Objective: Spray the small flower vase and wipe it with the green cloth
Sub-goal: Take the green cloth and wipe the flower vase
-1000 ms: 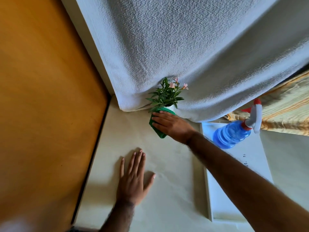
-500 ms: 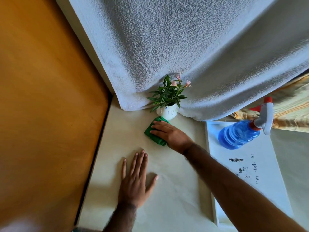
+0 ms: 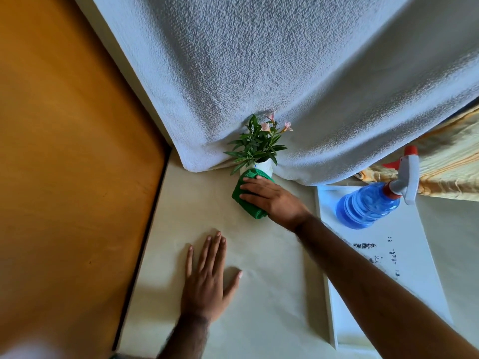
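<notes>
The right hand [image 3: 272, 200] reaches across the worktop [image 3: 259, 294] with its fingers spread over the green cloth [image 3: 243, 200], pressing the folded cloth against the front of the small flower vase [image 3: 263, 167]. The cloth covers the vase's lower part; only a strip of its white rim shows above, under green leaves and a few pink blossoms. The left hand [image 3: 207, 283] lies flat and empty on the worktop, palm down, fingers close together and thumb spread out to the side, nearer the person than the cloth and well apart from it.

The vase stands at the far edge of the worktop, touching or just in front of a white textured fabric [image 3: 259, 73] that hangs down along that edge; its leaves reach up against the fabric. To the left the worktop ends in a straight edge with a dark gap, and beyond it runs an orange-brown wooden panel [image 3: 72, 151]. Between that edge and the two hands the cream surface lies bare.

To the right of the right forearm a white tray [image 3: 404, 268] with raised rim sits on the worktop, some dark marks on it. A blue spray bottle [image 3: 368, 206] with a white and red trigger head lies at its far end, well apart from the vase. Behind it shows yellow striped fabric [image 3: 445, 164].
</notes>
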`<action>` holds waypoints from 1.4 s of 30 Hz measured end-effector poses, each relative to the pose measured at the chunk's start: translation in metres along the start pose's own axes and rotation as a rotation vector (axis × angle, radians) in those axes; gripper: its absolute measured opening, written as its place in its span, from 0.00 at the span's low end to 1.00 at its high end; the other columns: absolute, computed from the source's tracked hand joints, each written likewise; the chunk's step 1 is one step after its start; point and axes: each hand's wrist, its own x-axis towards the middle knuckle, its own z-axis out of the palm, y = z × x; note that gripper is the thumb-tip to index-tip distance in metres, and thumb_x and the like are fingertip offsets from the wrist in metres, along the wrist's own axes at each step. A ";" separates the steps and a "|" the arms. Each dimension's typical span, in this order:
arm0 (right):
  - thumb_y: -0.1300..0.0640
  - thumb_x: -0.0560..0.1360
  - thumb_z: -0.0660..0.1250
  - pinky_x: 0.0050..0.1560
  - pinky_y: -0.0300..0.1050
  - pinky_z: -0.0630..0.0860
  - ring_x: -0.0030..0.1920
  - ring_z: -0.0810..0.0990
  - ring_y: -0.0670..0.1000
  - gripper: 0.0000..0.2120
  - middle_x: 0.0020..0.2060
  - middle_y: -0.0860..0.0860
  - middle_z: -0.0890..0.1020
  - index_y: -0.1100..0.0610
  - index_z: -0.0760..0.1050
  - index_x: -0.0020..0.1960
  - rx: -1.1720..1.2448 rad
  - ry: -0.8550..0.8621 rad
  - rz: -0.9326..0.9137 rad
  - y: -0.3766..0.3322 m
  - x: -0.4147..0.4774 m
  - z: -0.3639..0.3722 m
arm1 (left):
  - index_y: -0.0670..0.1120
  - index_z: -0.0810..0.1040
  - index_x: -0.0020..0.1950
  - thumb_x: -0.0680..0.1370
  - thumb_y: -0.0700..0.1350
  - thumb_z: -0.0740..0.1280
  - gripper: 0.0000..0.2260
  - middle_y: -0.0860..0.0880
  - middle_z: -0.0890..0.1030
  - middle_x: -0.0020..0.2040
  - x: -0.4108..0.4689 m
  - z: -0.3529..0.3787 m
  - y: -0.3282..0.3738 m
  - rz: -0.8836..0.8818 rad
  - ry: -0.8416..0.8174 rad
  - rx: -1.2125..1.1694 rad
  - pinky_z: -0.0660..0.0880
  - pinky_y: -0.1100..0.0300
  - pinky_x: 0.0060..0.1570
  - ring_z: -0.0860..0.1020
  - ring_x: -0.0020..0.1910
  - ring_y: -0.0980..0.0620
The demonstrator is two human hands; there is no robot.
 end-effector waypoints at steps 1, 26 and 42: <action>0.70 0.79 0.66 0.75 0.59 0.66 0.71 0.75 0.62 0.15 0.66 0.61 0.80 0.63 0.81 0.64 0.034 -0.001 0.025 -0.002 -0.001 0.003 | 0.44 0.57 0.86 0.82 0.68 0.56 0.39 0.46 0.62 0.87 0.000 0.000 0.000 -0.002 -0.001 -0.002 0.66 0.32 0.79 0.62 0.85 0.46; 0.72 0.76 0.73 0.74 0.63 0.68 0.74 0.73 0.59 0.19 0.67 0.60 0.80 0.63 0.80 0.65 0.213 0.175 0.169 -0.010 -0.001 0.012 | 0.45 0.57 0.86 0.82 0.68 0.56 0.40 0.47 0.61 0.87 -0.001 0.000 -0.001 -0.005 -0.041 -0.003 0.66 0.32 0.79 0.62 0.85 0.46; 0.71 0.77 0.70 0.70 0.66 0.72 0.70 0.75 0.65 0.15 0.65 0.63 0.81 0.65 0.82 0.63 0.001 0.233 0.197 -0.024 -0.004 0.002 | 0.45 0.57 0.86 0.82 0.68 0.56 0.39 0.46 0.60 0.87 -0.002 0.002 -0.003 0.008 -0.030 -0.005 0.64 0.33 0.80 0.61 0.85 0.46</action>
